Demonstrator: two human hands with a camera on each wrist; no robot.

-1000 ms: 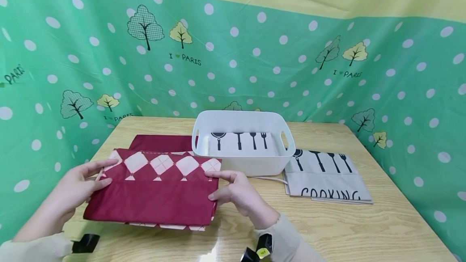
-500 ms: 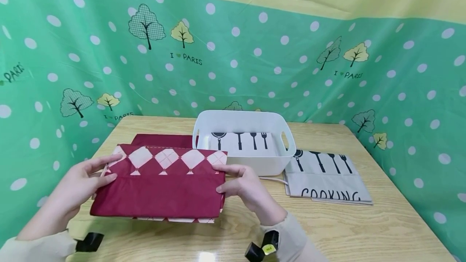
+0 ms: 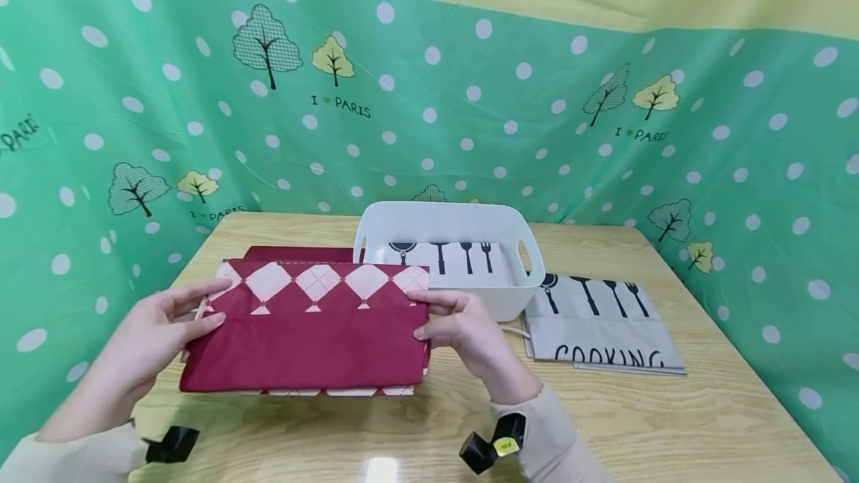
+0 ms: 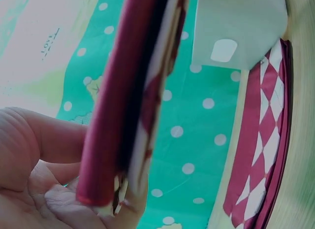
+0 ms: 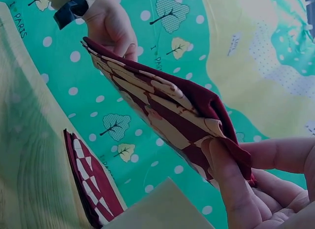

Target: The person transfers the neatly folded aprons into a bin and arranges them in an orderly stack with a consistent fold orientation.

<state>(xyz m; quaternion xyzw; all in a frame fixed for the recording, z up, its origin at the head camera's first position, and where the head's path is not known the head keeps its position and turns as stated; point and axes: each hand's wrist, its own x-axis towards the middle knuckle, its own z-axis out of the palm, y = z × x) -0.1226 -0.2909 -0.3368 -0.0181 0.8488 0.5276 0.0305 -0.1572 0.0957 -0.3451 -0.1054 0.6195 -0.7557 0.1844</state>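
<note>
A folded maroon apron (image 3: 309,352) with a band of pale pink argyle diamonds is held up over the table in front of me. My left hand (image 3: 150,338) pinches its left edge, thumb on the front face. At the opposite edge my right hand (image 3: 466,330) grips it the same way. In the left wrist view the apron's folded layers (image 4: 110,115) appear edge-on; the right wrist view shows its diamond-patterned back (image 5: 162,123). Behind it, a second folded maroon apron (image 3: 302,253) lies on the table, mostly hidden in the head view.
A white basket (image 3: 443,218) with cutout handles stands at the back middle, holding a folded cloth (image 3: 452,263) printed with black utensils. Right of it lies a folded grey apron (image 3: 604,326) lettered COOKING, with a pale strap (image 3: 515,331). A green dotted curtain hangs behind the wooden table (image 3: 644,423).
Both hands have raised the folded maroon apron and shifted it rightward, so it overlaps the basket's lower left more. The basket and the grey apron have stayed put.
</note>
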